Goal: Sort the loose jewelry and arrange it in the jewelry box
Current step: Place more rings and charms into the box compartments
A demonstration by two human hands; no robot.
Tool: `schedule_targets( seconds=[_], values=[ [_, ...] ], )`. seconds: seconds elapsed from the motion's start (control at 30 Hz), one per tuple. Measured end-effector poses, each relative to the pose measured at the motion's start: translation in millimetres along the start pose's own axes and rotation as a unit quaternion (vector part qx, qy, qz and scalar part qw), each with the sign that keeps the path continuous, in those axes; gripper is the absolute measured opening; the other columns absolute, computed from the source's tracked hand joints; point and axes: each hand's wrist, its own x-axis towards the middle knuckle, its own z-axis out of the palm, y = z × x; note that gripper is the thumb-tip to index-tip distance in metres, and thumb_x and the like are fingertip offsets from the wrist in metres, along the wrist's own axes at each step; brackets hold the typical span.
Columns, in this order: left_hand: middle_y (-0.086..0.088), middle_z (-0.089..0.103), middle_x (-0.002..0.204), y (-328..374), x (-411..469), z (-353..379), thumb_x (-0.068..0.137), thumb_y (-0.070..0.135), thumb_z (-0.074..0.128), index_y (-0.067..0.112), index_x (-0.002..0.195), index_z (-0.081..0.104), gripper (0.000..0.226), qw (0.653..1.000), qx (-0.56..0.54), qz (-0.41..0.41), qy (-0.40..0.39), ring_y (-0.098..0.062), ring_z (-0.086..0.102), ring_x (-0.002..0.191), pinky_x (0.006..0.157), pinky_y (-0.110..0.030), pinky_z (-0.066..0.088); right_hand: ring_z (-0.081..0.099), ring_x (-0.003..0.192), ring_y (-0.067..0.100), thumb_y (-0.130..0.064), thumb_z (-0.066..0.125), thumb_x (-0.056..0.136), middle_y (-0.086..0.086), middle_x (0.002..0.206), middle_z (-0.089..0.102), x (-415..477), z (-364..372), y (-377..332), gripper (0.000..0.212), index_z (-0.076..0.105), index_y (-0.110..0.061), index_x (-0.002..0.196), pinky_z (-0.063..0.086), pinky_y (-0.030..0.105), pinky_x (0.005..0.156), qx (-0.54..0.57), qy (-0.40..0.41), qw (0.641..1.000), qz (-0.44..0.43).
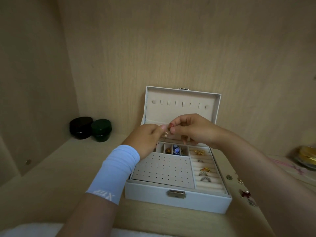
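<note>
A white jewelry box (177, 200) stands open on the wooden shelf, its lid upright with a row of hooks. Several rings (204, 174) sit in the ring rolls on the right side. Small items fill the narrow compartments (175, 149) at the back. The dotted earring panel (162, 170) carries nothing. My left hand (145, 140) and my right hand (193, 129) meet above the back of the box, both pinching a small gold earring (166, 132) with a red tip. Loose jewelry (244, 192) lies on the shelf right of the box.
Two round dark jars (90, 128), one black and one green, stand at the back left. A glass dish with gold pieces (306, 156) sits at the far right on a patterned cloth. The cabinet's back and left walls close the space in.
</note>
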Motion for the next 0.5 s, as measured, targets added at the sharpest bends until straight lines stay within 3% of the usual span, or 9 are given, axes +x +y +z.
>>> schedule_targets(
  seconds=[0.13,0.3,0.4,0.5],
  values=[
    [0.008,0.062,0.106,-7,4,5,0.1,0.024,0.05,0.025,0.109,0.072,0.024,0.992,0.111,0.057,0.013,-0.012,0.057,0.098,0.084,-0.022,0.041,0.055,0.05,-0.005,-0.014,0.072,0.091,-0.005,0.076,0.067,8,-4,11,0.005,0.072,-0.013,0.096,0.044,0.014,0.05,-0.139,0.018,0.99,0.008],
    [0.002,0.052,0.118,-6,1,19,0.101,0.031,0.041,0.042,0.122,0.065,0.034,0.957,0.274,0.069,-0.065,-0.018,0.041,0.118,0.096,-0.038,0.045,0.061,0.073,0.002,-0.021,0.072,0.09,-0.01,0.082,0.069,17,0,16,0.004,0.07,-0.025,0.089,0.043,0.017,0.068,-0.221,0.01,0.975,0.001],
    [0.002,0.049,0.12,-5,0,18,0.1,0.033,0.041,0.043,0.122,0.065,0.034,0.953,0.288,0.057,-0.076,-0.018,0.038,0.12,0.099,-0.037,0.044,0.061,0.076,0.004,-0.024,0.071,0.091,-0.01,0.081,0.068,19,4,15,0.011,0.067,-0.029,0.083,0.044,0.02,0.068,-0.256,-0.013,0.967,0.002],
    [0.002,0.054,0.114,-4,-1,14,0.098,0.032,0.044,0.035,0.107,0.073,0.03,0.963,0.254,0.052,-0.075,-0.017,0.045,0.114,0.097,-0.038,0.047,0.063,0.081,0.007,-0.024,0.07,0.092,-0.009,0.084,0.07,21,7,14,0.005,0.071,-0.026,0.087,0.05,0.024,0.074,-0.282,-0.034,0.959,0.011]
  ],
)
